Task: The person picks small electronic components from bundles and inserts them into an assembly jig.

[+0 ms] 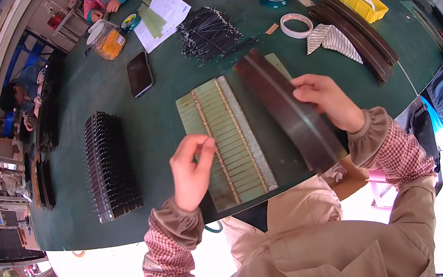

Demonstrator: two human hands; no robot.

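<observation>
My left hand is raised over the near left part of a pale green slotted board. Its thumb and fingertips are pinched together; whatever they hold, if anything, is too small to make out. Two thin ribs run along the board, crossed by many narrow slots, with a grey strip down its right side. My right hand has its thumb and fingers on the right edge of a dark brown curved strip, which lies tilted just right of the board. A light line runs down the strip's glossy face.
Left stands a block of black bristly pieces. Further back are a phone, a jar, paper sheets and a heap of black thin pieces. Tape rolls, striped cloth and more brown strips lie right.
</observation>
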